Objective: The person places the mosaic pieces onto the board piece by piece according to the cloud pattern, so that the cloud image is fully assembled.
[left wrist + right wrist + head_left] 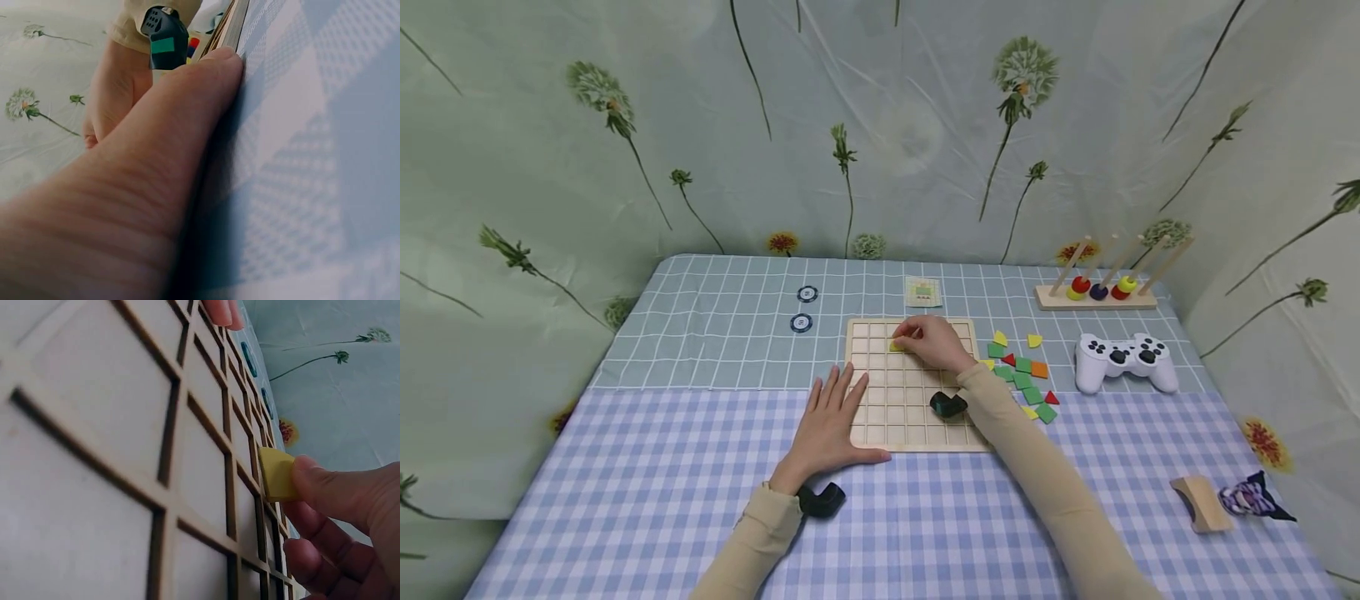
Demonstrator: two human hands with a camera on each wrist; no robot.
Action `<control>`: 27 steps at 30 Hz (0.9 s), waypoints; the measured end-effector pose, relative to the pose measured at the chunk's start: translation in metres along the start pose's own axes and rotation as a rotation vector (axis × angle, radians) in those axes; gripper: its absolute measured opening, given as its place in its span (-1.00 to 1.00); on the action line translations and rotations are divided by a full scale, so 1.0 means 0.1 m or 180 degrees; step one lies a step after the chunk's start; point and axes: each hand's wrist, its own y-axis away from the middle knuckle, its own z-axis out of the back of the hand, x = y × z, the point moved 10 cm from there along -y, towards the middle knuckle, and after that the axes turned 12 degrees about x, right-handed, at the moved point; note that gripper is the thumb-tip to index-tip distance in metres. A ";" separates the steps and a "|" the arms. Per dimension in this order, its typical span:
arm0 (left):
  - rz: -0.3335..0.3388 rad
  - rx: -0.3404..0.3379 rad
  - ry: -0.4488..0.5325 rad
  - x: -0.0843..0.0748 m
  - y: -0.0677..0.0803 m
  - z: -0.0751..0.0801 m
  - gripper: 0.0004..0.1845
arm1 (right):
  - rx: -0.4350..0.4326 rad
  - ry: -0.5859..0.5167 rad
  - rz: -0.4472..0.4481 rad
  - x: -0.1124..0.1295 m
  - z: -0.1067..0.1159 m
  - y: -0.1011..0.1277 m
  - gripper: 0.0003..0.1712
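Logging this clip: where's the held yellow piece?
Head view: the right hand pinches the yellow piece at the grid board, far half, just left of center.

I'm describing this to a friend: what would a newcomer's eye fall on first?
Probably the wooden grid board near the head view's center, where the right hand pinches a yellow tile and the left hand rests at the near left corner. A white game controller, right of the scattered colored tiles, likely comes next.
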 end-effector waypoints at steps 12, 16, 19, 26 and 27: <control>0.0008 0.0036 0.0025 0.00 -0.01 -0.01 0.29 | 0.0067 0.0112 -0.0075 0.03 -0.03 -0.03 -0.87; -0.0021 0.0002 0.0031 -0.01 0.00 -0.01 0.29 | 0.0075 0.0200 -0.0105 0.02 -0.02 -0.03 -0.88; -0.0048 -0.0045 0.0036 -0.02 0.00 0.00 0.30 | 0.0090 0.0280 -0.0111 0.02 -0.01 -0.03 -0.88; -0.0009 0.0001 0.0013 -0.01 0.00 0.00 0.30 | 0.0105 0.0228 -0.0084 0.00 -0.02 0.01 -0.84; 0.0001 0.0013 0.0003 -0.01 0.00 0.00 0.30 | 0.0091 0.0168 -0.0064 0.00 -0.01 0.03 -0.82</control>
